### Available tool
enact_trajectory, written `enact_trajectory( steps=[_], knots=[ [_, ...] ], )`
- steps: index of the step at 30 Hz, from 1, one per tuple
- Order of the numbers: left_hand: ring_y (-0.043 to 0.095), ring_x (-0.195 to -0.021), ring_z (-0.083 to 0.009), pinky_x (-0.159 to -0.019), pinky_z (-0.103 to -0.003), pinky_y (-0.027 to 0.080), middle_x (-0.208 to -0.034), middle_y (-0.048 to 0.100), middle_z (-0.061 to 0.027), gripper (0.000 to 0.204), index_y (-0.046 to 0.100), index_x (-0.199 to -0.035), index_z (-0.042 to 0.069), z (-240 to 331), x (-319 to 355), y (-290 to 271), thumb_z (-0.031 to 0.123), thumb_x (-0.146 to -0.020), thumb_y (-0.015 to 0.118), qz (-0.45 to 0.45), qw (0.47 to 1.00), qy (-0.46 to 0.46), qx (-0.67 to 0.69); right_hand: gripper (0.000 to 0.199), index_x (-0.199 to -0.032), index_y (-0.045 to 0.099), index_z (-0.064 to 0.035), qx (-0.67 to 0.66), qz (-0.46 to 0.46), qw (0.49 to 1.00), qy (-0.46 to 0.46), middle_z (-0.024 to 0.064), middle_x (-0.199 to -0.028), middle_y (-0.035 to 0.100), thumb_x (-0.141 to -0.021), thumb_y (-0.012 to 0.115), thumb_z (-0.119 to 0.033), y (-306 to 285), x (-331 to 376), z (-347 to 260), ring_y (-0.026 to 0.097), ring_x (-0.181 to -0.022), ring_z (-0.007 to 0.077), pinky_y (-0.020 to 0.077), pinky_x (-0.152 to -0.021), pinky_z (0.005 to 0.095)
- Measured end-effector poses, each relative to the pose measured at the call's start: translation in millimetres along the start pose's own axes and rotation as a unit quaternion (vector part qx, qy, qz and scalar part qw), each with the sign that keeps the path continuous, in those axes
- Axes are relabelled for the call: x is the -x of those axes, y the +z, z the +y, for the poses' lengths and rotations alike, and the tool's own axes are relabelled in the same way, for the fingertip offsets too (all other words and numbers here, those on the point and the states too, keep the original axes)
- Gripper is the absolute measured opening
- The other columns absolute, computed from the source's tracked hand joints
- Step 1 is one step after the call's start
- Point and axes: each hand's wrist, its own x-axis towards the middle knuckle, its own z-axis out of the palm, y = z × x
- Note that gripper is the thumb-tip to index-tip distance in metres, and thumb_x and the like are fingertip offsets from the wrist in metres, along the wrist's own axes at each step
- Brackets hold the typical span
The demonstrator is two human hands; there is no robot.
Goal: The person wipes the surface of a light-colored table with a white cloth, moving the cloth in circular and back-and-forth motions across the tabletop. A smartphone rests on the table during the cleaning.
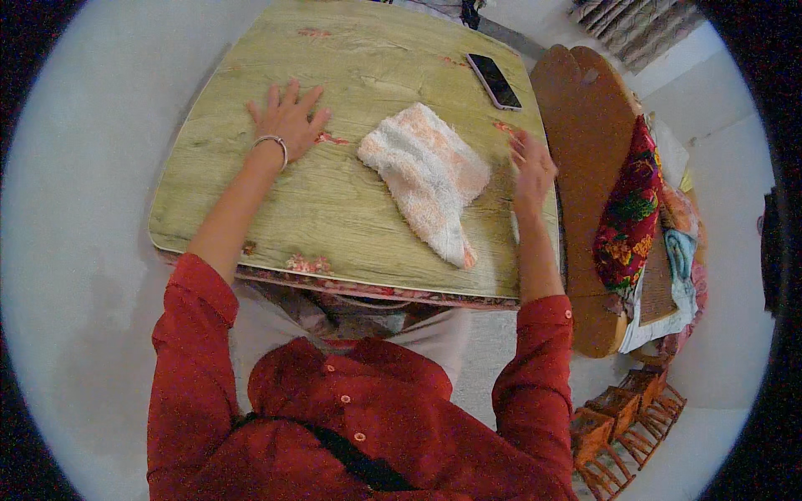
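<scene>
A white terry cloth with pale orange patches lies loosely folded in the middle of the wood-patterned table, one corner trailing toward the near edge. My left hand rests flat on the tabletop to the left of the cloth, fingers spread, a bracelet at the wrist. On the other side, my right hand is over the table's right edge, apart from the cloth. Its fingers are loosely bent and a little blurred; nothing shows in them. Beyond it, a dark-screened phone lies near the far right corner.
Right of the table stands a long brown board-like piece. A red floral cloth and other fabrics are heaped beside it. Small wooden furniture stands at lower right. A patterned curtain hangs at the far right.
</scene>
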Motion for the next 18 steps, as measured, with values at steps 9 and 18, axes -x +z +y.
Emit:
enact_trajectory(
  steps=[9,18],
  knots=[
    [0.028,-0.136,-0.0336,-0.107,-0.064,0.018,-0.147,0.034,-0.0087,0.053,0.042,-0.138,0.024,-5,-7,-7,0.050,-0.092,0.040,-0.014,1.000,0.018,0.012,0.035,-0.106,0.063,0.0043,-0.134,0.119,0.978,0.111,0.0113,-0.099,0.065,-0.094,0.052,-0.026,-29,-9,18,0.063,-0.090,0.0191,0.0520,-0.078,0.0290],
    [0.038,-0.130,-0.0349,-0.108,-0.053,0.025,-0.139,0.045,-0.0149,0.053,0.052,-0.130,0.018,124,27,-29,0.050,-0.087,0.053,0.081,0.906,0.388,0.145,0.034,-0.098,0.065,0.0011,-0.096,0.103,0.988,0.061,0.0065,-0.091,0.064,-0.093,0.052,-0.030,-31,-10,36,0.058,-0.082,0.0141,0.0471,-0.074,0.0265]
  ],
)
